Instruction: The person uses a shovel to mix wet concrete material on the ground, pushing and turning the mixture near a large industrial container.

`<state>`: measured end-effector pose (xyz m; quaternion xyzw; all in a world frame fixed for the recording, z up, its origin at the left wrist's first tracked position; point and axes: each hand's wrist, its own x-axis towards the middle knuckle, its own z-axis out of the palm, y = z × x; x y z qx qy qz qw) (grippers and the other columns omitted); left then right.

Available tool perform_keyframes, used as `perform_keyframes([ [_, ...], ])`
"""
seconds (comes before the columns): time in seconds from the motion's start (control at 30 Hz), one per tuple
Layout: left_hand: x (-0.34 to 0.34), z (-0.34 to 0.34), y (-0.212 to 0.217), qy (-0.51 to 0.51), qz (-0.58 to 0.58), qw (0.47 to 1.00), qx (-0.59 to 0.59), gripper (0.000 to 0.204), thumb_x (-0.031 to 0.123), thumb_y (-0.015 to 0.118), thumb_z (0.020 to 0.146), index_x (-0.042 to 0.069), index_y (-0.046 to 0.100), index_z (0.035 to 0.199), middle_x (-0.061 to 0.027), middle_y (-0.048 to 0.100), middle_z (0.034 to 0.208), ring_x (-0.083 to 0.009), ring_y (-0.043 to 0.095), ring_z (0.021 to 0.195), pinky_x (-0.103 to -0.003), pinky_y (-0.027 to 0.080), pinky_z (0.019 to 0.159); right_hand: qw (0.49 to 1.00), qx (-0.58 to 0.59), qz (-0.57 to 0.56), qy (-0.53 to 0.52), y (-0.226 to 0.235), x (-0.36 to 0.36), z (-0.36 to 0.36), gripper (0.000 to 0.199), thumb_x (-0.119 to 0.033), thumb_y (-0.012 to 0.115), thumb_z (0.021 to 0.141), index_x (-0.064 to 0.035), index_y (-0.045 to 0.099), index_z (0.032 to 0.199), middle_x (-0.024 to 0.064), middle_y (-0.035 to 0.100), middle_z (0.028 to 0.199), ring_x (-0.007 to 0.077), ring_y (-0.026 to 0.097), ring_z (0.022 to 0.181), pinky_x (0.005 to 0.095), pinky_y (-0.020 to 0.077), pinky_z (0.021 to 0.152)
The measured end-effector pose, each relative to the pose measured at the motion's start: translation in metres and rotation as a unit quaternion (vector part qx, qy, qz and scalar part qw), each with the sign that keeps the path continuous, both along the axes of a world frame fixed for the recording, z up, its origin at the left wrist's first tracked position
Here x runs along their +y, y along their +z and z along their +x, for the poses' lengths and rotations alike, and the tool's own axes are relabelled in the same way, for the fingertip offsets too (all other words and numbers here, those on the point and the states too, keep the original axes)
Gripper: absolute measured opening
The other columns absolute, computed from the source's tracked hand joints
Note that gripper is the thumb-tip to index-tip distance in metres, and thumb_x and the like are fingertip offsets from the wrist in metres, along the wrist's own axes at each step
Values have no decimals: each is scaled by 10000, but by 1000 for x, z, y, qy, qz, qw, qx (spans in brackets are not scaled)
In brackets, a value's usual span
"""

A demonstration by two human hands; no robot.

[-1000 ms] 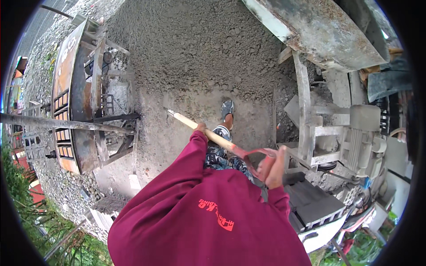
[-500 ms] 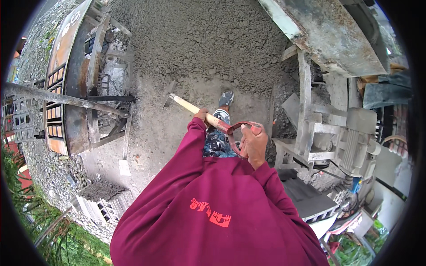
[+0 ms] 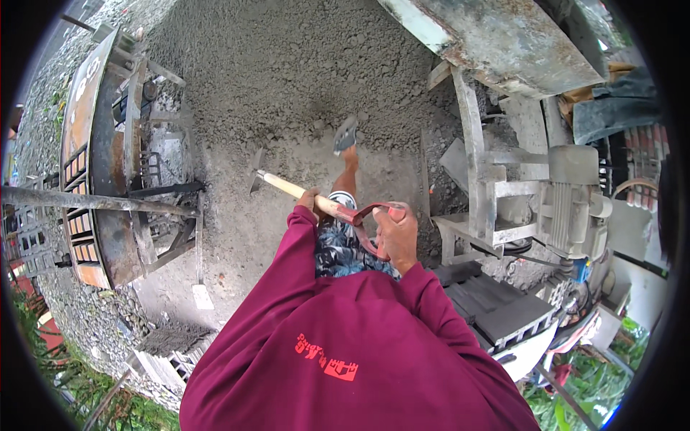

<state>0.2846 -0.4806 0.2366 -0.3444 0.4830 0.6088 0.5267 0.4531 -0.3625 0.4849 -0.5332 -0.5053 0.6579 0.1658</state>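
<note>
Both my hands hold a shovel with a pale wooden shaft and a red D-shaped handle. My left hand is wrapped round the shaft just ahead of the red part. At the other end, my right hand grips the crossbar of the handle. The grey blade points away to the left, over the concrete floor; whether it touches the floor I cannot tell. Beyond it spreads a broad heap of damp grey gritty mix. One sandalled foot is at the heap's near edge.
At left stands a rusty metal frame machine with a long pole across it. On the right are a rusty metal trough, a dusty grey motor on a frame, and dark flat boards. Grey blocks lie lower left.
One foot has stepped forward toward the heap, baring the lower leg. The view has shifted a little to the right. Both hands keep the same hold on the shovel.
</note>
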Motion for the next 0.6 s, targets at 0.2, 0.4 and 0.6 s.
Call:
perform_keyframes([
  [0.2, -3, -17, 6, 143, -2, 989, 44, 284, 161, 572, 775, 18, 427, 973, -133, 540, 742, -330, 567, 673, -496, 502, 685, 998, 26, -60, 6, 24, -8, -8, 293, -54, 654, 763, 16, 513, 1010, 24, 542, 618, 78, 492, 461, 234, 399, 407],
  [0.4, -36, -33, 9, 249, 39, 967, 40, 236, 166, 514, 752, 52, 405, 927, -92, 478, 698, -212, 502, 552, -355, 471, 470, 993, 78, -33, 87, 92, -32, 3, 362, 24, 629, 738, 37, 495, 1074, 48, 558, 627, 97, 525, 474, 235, 422, 429],
  [0.6, -17, -67, 22, 234, -5, 969, 75, 197, 153, 518, 746, 67, 407, 884, -88, 484, 669, -208, 495, 514, -368, 468, 461, 990, 79, -114, 10, 84, 14, 59, 393, 25, 591, 734, 32, 499, 1116, 72, 547, 631, 138, 516, 465, 290, 444, 448],
])
